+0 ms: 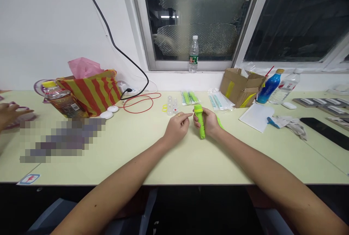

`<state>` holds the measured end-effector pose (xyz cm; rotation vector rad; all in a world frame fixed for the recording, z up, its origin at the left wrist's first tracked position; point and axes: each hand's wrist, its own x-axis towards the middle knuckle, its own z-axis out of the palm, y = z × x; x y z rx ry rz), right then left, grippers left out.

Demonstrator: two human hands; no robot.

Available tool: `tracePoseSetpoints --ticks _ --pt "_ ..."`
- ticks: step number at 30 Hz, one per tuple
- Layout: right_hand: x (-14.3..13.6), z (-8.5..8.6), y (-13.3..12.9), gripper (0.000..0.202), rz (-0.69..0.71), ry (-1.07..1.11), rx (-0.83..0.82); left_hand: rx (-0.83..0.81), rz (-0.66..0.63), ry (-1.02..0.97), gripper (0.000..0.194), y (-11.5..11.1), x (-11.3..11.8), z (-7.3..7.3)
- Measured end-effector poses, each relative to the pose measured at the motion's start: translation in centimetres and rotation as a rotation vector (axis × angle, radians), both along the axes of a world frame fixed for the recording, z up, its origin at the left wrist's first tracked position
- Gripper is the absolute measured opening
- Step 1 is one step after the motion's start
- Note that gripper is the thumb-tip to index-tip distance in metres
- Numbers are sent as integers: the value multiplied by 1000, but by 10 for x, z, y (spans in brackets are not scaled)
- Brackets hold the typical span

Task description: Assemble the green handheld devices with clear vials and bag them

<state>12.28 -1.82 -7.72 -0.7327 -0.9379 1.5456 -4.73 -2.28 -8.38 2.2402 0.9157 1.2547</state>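
Note:
My right hand (210,121) is wrapped round a bright green, flashlight-shaped tube (201,124) with a ribbed, wider top, held upright just over the table. A loose green piece (219,122) shows behind the wrist. My left hand (177,127) is beside it, index finger stretched towards the tube's upper part; whether the tip touches cannot be made out. Its other fingers are partly curled, with nothing visible in them. Beyond my hands lie clear plastic pieces (170,106), small yellow rings (164,108) and a plastic bag of green pieces (190,98).
Clear bags (221,99) and an open cardboard box (240,87) stand behind on the right, near a blue bottle (268,86). White paper (255,117), a glove (293,125) and a black phone-like slab (325,132) lie right. At left are a striped bag (92,95), a brown-drink bottle (64,100) and another person's hand (13,113).

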Motion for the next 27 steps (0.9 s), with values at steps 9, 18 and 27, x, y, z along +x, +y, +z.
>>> tracePoseSetpoints --ticks 9,18,27 --pt "13 9 4 33 -299 -70 134 376 433 377 39 35 -20 35" --pt "0 10 -10 16 -306 -356 311 349 347 476 25 90 -22 22" --pt "-4 7 -13 14 -249 -468 373 321 276 429 18 85 -16 26"
